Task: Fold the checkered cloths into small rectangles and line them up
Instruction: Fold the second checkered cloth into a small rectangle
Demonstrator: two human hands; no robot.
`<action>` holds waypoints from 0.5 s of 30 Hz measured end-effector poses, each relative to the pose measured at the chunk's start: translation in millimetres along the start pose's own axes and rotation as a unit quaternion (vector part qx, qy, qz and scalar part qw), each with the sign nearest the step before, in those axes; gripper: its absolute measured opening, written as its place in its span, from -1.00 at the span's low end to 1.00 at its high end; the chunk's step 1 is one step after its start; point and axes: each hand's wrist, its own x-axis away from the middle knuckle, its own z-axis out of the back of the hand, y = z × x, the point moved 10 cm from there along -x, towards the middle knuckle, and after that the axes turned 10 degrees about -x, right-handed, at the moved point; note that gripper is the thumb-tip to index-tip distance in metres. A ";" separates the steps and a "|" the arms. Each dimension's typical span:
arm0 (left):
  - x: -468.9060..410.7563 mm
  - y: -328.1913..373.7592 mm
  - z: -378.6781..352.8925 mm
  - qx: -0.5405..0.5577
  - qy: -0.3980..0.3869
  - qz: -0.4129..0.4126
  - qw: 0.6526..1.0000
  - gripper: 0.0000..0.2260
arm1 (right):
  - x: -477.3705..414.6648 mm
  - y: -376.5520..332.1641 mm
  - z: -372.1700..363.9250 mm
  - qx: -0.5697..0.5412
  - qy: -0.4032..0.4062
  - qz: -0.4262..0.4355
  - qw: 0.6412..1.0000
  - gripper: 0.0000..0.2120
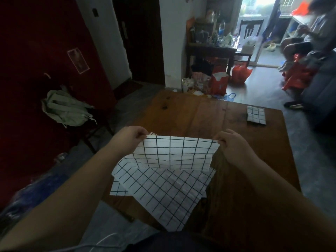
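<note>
A white cloth with a black grid [174,153] hangs stretched between my two hands above the wooden table [200,115]. My left hand [132,138] pinches its upper left corner and my right hand [231,142] pinches its upper right corner. Below it, more checkered cloth [163,193] lies spread flat and askew on the near part of the table, reaching over the near edge. One cloth folded into a small rectangle [256,116] sits near the table's far right corner.
A pale green backpack [67,110] rests on a chair to the left. Red bags [229,77] and clutter stand on the floor beyond the table. A person sits at the far right by a grey sofa [320,99].
</note>
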 end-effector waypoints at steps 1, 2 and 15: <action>2.7 -3.9 -2.9 0.006 -0.001 0.006 1.000 -0.86 | 0.3 0.7 1.0 -0.013 0.010 -0.004 1.000 -0.84; 5.6 -7.1 -6.1 0.007 -0.002 0.011 1.000 -0.86 | -0.1 1.7 2.1 -0.029 0.021 -0.009 0.999 -0.85; 19.5 -53.5 -29.1 -0.054 -0.002 0.050 0.997 -0.78 | -12.7 6.4 1.0 -0.185 0.083 -0.092 0.975 -0.80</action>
